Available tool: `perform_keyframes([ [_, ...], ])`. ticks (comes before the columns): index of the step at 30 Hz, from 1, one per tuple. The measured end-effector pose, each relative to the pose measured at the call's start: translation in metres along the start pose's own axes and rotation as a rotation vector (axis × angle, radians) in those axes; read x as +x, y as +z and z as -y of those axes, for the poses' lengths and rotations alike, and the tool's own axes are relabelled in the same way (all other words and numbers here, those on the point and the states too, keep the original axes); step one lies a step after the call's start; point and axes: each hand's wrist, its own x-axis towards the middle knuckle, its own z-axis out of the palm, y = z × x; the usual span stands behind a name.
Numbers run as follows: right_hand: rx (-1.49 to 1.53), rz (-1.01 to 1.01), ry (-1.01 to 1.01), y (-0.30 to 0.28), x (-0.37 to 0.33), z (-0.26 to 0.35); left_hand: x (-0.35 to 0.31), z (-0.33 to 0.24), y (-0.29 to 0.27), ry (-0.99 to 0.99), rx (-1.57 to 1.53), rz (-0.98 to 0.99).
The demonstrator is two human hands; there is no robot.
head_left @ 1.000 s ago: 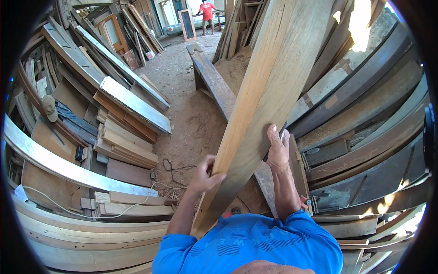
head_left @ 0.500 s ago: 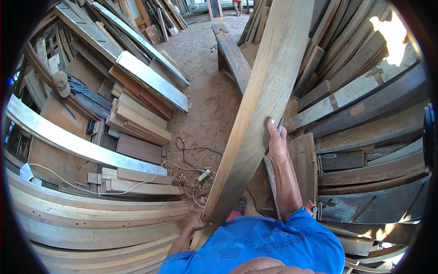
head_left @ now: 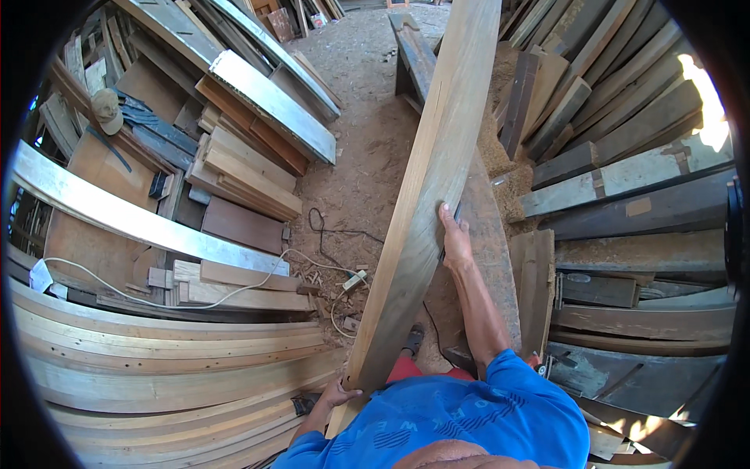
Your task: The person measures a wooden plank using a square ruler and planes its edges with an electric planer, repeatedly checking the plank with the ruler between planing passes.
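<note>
The brown floor (head_left: 363, 176) runs from near to far, strewn with sawdust and wood shavings. On its left part lie a dark cord (head_left: 322, 232) and, nearer, a pale socket block (head_left: 355, 281). A sandalled foot (head_left: 414, 338) stands on it close by. Right of centre stretches a long, worn wooden worktop (head_left: 489, 234); whether the long board (head_left: 426, 211) crossing above touches it is hard to tell. Sawdust (head_left: 512, 187) is heaped to its right.

Right hand (head_left: 456, 238) well forward, left hand (head_left: 337, 392) low
</note>
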Motion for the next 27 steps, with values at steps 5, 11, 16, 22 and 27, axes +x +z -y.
perform_keyframes([
  [5, 0.03, 0.141, 0.041, -0.009, 0.042, -0.061, -0.008, 0.024, 0.004, -0.002, 0.046, -0.029],
  [11, 0.003, 0.098, 0.145, -0.009, 0.069, -0.123, -0.035, 0.006, 0.01, -0.064, 0.099, -0.072],
  [16, -0.051, 0.071, 0.229, -0.018, 0.085, -0.175, -0.05, 0.001, 0.016, -0.17, -0.059, -0.047],
  [22, -0.113, 0.021, 0.371, -0.024, 0.094, -0.223, -0.063, 0.036, 0.014, -0.308, -0.126, -0.042],
  [27, -0.141, -0.04, 0.442, -0.031, 0.106, -0.25, -0.065, 0.004, 0.009, -0.367, -0.224, 0.014],
])
